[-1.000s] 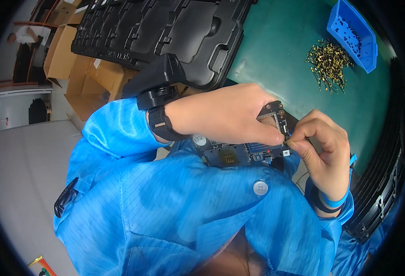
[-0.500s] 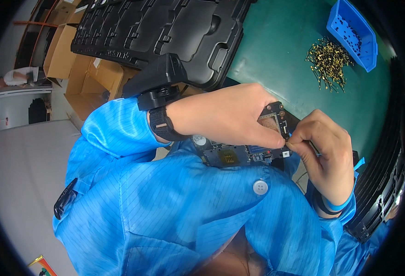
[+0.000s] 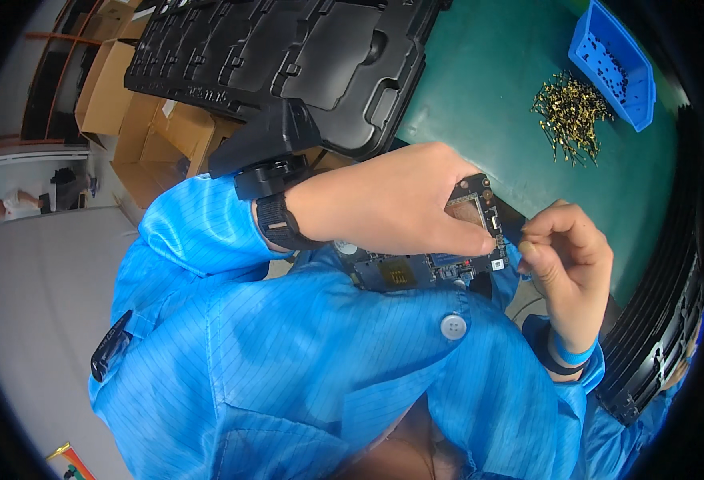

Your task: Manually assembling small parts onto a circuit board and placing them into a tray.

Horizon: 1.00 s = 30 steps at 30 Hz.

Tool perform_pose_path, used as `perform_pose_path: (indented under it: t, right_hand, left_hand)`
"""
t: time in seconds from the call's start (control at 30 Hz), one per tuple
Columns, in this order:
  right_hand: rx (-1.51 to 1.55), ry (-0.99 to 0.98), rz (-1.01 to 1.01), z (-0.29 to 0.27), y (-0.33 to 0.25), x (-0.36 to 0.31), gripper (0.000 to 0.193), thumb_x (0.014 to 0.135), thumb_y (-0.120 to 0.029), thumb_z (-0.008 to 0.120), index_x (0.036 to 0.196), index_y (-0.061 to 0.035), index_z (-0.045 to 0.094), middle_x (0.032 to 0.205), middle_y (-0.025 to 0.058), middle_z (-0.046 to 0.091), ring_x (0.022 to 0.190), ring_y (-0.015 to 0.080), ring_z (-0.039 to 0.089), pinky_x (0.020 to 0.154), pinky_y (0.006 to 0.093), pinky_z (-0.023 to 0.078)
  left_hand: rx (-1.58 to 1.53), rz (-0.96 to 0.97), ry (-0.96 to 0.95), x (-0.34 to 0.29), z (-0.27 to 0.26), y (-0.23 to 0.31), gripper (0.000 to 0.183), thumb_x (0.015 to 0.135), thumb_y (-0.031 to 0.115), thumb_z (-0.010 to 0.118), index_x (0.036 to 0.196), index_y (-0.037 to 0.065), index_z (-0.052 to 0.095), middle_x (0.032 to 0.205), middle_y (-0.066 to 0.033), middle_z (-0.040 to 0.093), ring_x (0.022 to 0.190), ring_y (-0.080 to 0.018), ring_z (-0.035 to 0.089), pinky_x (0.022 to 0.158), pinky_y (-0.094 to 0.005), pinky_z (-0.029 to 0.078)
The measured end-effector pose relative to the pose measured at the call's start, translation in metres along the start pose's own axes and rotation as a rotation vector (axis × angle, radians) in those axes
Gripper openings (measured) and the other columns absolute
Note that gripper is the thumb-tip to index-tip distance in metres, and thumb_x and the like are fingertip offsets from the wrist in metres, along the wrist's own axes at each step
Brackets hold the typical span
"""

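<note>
A dark circuit board (image 3: 400, 272) lies across my front, gripped by my left hand (image 3: 404, 200). The left thumb presses on the board near its right edge, and the hand covers much of its middle. Just right of the board, apart from it, is my right hand (image 3: 572, 256). Its fingers are curled, with thumb and forefinger tips close together; anything between them is too small to make out. Farther off on the green table (image 3: 480, 120) lies a loose pile of small black and gold cable-like parts (image 3: 572, 116).
A blue bin (image 3: 612, 64) with small dark pieces stands beside the pile. A black moulded tray (image 3: 320, 64) covers the table's far left. Stacked black trays (image 3: 656, 344) stand at right. Open cardboard boxes (image 3: 148, 144) are at left; a person (image 3: 20, 204) is in the background.
My right hand has drawn back from the board's edge, slightly to the right. My left hand keeps the board in nearly the same place. The background person has shifted.
</note>
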State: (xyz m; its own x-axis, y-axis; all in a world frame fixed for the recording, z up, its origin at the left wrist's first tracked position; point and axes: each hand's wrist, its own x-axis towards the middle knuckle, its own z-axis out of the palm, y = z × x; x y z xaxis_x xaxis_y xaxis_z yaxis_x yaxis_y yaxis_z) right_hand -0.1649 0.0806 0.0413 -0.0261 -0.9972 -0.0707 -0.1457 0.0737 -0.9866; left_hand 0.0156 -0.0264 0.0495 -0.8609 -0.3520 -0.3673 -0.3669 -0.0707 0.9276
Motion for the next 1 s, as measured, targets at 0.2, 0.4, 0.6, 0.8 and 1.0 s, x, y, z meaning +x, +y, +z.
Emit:
perform_pose_path:
  t: [0.2, 0.4, 0.6, 0.8, 1.0]
  right_hand:
    - [-0.09, -0.041, -0.037, 0.008, 0.002, -0.001, 0.012, 0.07, 0.003, 0.064, 0.078, 0.0009, 0.055, 0.07, 0.0064, 0.058, 0.062, 0.0121, 0.056, 0.059, 0.0226, 0.044]
    - [-0.21, -0.069, -0.08, 0.009, -0.001, 0.006, 0.011, 0.067, 0.004, 0.062, 0.074, 0.0001, 0.055, 0.066, 0.0074, 0.057, 0.06, 0.0151, 0.058, 0.057, 0.0243, 0.045]
    - [-0.212, -0.107, -0.033, 0.005, -0.003, 0.007, 0.01, 0.067, 0.005, 0.062, 0.072, 0.0003, 0.054, 0.064, 0.0069, 0.056, 0.058, 0.0148, 0.057, 0.056, 0.0242, 0.044]
    - [-0.168, -0.13, -0.009, -0.001, -0.003, 0.008, 0.009, 0.067, 0.007, 0.06, 0.072, 0.0013, 0.054, 0.063, 0.0071, 0.056, 0.057, 0.0139, 0.056, 0.055, 0.024, 0.044]
    - [-0.147, -0.14, 0.015, -0.001, -0.004, 0.008, 0.008, 0.068, 0.008, 0.06, 0.072, 0.002, 0.054, 0.063, 0.0074, 0.056, 0.058, 0.0145, 0.056, 0.054, 0.0244, 0.044]
  left_hand:
    - [-0.007, 0.029, 0.029, 0.002, 0.003, -0.009, 0.021, 0.074, 0.017, 0.066, 0.085, 0.0, 0.059, 0.071, -0.0011, 0.058, 0.067, -0.0051, 0.051, 0.059, -0.0219, 0.042]
    - [-0.005, -0.001, 0.013, -0.001, 0.0, -0.003, 0.02, 0.075, 0.017, 0.065, 0.085, 0.0, 0.059, 0.072, -0.0014, 0.058, 0.068, -0.0051, 0.051, 0.06, -0.0221, 0.042]
    - [0.018, 0.017, 0.003, 0.002, 0.001, -0.009, 0.019, 0.075, 0.016, 0.064, 0.084, 0.0, 0.059, 0.068, -0.0016, 0.059, 0.064, -0.0061, 0.051, 0.059, -0.0224, 0.042]
    - [0.006, 0.004, 0.014, 0.004, 0.004, -0.001, 0.018, 0.075, 0.015, 0.063, 0.084, 0.0, 0.059, 0.07, -0.0033, 0.061, 0.066, -0.007, 0.054, 0.061, -0.0221, 0.043]
    - [-0.028, 0.015, -0.009, 0.005, 0.004, -0.003, 0.016, 0.076, 0.014, 0.062, 0.083, 0.0, 0.059, 0.071, -0.0035, 0.061, 0.068, -0.0071, 0.054, 0.061, -0.0218, 0.043]
